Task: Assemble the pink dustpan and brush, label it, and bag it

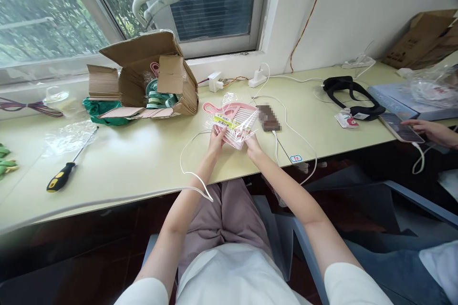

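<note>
Window-side counter: both hands on bagged pink dustpan.
Left hand and right hand have fingers clamped on its near edge; likely light, stiff plastic in slippery film.

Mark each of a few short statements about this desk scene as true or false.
1. Both hands hold the pink comb in its clear wrapper. True: left hand, right hand.
2. The screwdriver lies right of the comb. False: it lies far left on the desk.
3. The cardboard box is sealed. False: its flaps are open, green items inside.
4. Another person's hand rests by a phone at the right. True.
5. A black strap lies on the desk. True.
</note>
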The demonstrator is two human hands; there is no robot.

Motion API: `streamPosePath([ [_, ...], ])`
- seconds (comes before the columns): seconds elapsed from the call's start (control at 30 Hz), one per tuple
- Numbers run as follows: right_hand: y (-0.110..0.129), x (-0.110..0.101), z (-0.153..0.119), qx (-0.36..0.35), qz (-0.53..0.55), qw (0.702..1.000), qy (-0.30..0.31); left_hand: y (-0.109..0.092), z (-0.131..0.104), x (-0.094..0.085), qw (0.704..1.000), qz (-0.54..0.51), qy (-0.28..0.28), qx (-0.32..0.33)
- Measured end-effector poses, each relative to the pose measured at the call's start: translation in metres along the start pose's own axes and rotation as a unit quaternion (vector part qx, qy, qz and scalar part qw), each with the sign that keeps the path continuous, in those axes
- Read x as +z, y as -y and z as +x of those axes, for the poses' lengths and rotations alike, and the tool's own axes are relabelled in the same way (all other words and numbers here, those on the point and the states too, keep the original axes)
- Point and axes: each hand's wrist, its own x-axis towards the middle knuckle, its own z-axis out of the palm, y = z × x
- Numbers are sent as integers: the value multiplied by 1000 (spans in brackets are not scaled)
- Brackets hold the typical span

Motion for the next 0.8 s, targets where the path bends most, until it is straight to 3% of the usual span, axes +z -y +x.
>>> streamPosePath([
  [0.17,-4,-6,16,-34,-37,999,8,0,10,-5,1000,-17,7,-5],
  [0.3,6,-36,38,-87,-163,983,-17,-10,15,-19,999,6,25,-23],
  [0.43,24,-73,57,-19,-294,953,73,-16,19,-31,998,13,45,-39],
  [0.53,34,-87,63,-44,-353,931,81,-14,24,-36,996,9,54,-77],
  [0.63,36,-88,61,-80,-416,905,47,-10,28,-41,993,6,51,-110],
  [0.73,29,-81,49,-129,-480,866,-46,-9,30,-46,991,16,43,-123],
  [0.8,20,-73,39,-151,-479,859,-103,-10,31,-47,991,14,35,-132],
])
